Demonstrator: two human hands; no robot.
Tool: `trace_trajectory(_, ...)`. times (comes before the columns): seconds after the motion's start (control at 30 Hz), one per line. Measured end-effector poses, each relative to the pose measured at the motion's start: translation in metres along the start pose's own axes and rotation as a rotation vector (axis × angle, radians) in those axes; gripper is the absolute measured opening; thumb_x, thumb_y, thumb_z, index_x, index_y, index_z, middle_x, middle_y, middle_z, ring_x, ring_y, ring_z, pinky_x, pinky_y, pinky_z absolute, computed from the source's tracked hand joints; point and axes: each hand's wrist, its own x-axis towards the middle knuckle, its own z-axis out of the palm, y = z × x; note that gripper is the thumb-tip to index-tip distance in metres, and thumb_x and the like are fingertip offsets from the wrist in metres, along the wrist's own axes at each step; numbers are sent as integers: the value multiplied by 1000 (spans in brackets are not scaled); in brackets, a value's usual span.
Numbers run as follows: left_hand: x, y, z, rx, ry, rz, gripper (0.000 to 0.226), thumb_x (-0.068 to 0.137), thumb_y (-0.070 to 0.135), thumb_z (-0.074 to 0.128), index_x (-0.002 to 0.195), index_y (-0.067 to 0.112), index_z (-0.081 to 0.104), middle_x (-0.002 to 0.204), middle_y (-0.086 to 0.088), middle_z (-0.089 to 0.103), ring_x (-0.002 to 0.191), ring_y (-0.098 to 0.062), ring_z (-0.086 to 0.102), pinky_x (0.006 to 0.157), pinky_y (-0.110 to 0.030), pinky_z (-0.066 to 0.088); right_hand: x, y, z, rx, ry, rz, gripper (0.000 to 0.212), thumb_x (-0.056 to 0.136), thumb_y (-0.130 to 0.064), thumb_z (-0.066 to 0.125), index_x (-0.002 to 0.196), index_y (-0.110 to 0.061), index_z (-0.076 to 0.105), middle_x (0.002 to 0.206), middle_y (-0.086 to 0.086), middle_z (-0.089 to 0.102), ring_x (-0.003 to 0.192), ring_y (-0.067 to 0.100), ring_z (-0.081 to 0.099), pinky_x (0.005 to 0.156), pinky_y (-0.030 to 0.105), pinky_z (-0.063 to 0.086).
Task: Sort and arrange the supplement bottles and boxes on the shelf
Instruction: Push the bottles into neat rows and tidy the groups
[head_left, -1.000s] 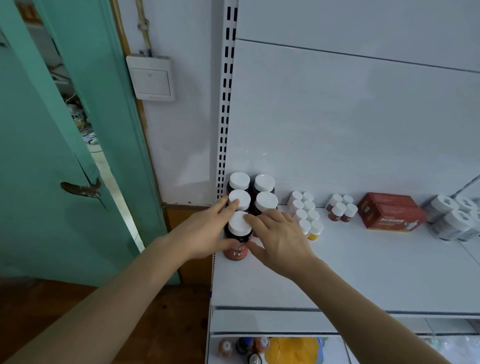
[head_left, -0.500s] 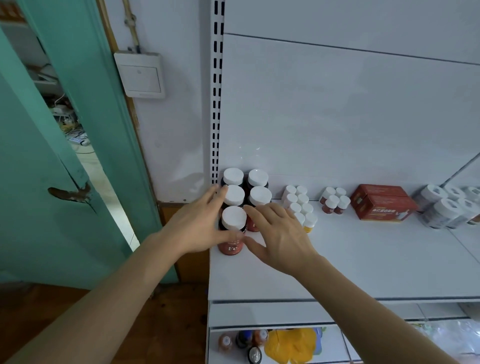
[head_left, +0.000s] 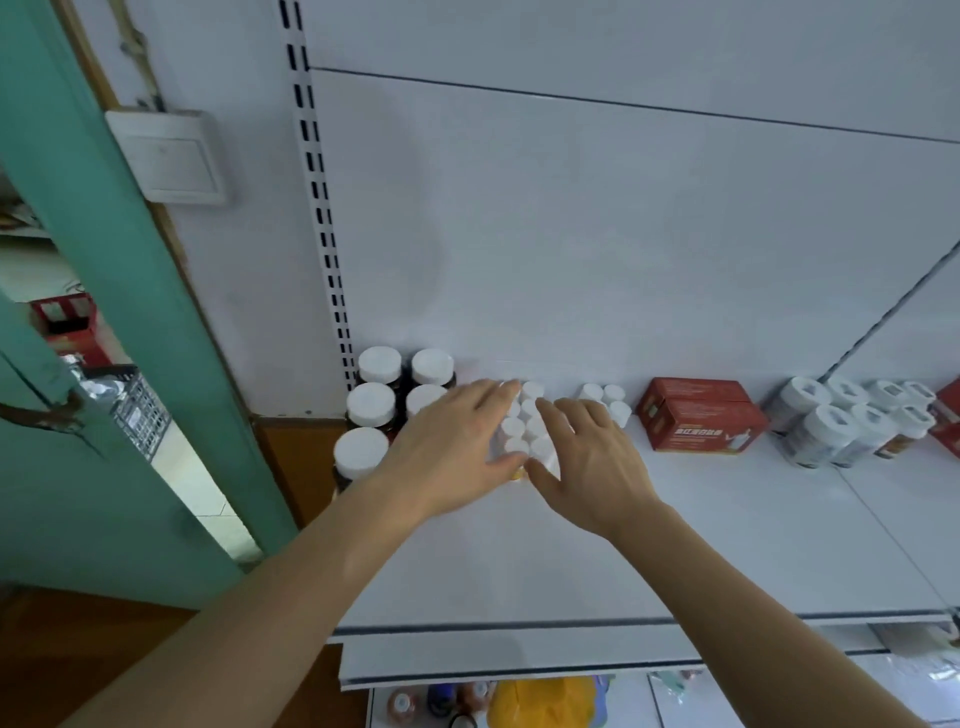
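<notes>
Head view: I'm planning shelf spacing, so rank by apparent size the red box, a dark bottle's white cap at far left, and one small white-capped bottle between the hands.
1. Red box
2. Dark bottle's white cap
3. Small white-capped bottle, partly hidden, so unsure.

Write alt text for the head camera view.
Two bare hands, left hand and right hand, bracket a cluster of small white-capped bottles on a white shelf. Larger dark white-capped bottles stand at the left end; red boxes and wrapped white-lidded jars sit to the right.
</notes>
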Motion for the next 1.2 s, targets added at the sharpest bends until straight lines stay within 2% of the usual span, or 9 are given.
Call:
trace_trajectory(0.1, 16, 14, 25, 27, -137, -107, 80, 88, 54, 58, 151, 19, 25, 149, 0, 41, 130, -22, 46, 98, -39, 46, 5, 27, 4, -16, -102, -22, 78, 84, -58, 48, 146, -14, 36, 131, 6, 55, 119, 30, 49, 90, 44, 50)
trace_trajectory(0.23, 33, 16, 57, 64, -233, -280, 80, 85, 53, 52, 147, 16, 18, 138, -10, 47, 115, -30, 56, 81, -40, 49, 10, 50, 16, -3, -196, -69, 86, 85, -58, 55, 152, -15, 22, 141, 3, 48, 130, 27, 42, 98, 41, 47)
trace_trajectory(0.43, 43, 6, 80, 44, -362, -392, 100, 83, 45, 62, 154, 21, -4, 146, -13, 32, 121, -34, 52, 90, -45, 49, 25, 55, 23, 40, -330, -113, 97, 86, -54, 60, 156, -17, 4, 148, 5, 39, 132, 26, 41, 100, 38, 42)
trace_trajectory(0.57, 45, -4, 89, 25, -389, -380, 94, 86, 38, 62, 153, 22, -1, 150, -9, 30, 120, -33, 53, 91, -46, 49, 33, 53, 34, 53, -387, -107, 102, 85, -56, 61, 156, -16, 0, 142, 7, 43, 129, 28, 44, 100, 42, 45)
trace_trajectory(0.77, 46, -17, 98, 2, -358, -323, 85, 91, 39, 54, 155, 20, 1, 151, -5, 31, 120, -31, 53, 91, -42, 49, 38, 52, 42, 74, -356, -101, 94, 88, -56, 56, 157, -19, 3, 140, 4, 44, 122, 28, 49, 95, 44, 47)
trace_trajectory(0.9, 46, -19, 100, -9, -343, -297, 85, 91, 37, 54, 155, 17, 2, 152, -6, 30, 122, -31, 52, 90, -40, 48, 38, 50, 44, 48, -349, -119, 94, 89, -56, 53, 157, -17, 1, 140, 2, 44, 116, 28, 51, 93, 43, 47)
trace_trajectory(1.2, 48, -18, 101, 0, -339, -256, 85, 92, 36, 56, 155, 14, 2, 150, -7, 30, 122, -31, 51, 90, -41, 48, 37, 50, 40, 3, -331, -126, 94, 91, -56, 52, 157, -14, 0, 142, 3, 43, 117, 26, 50, 91, 39, 48)
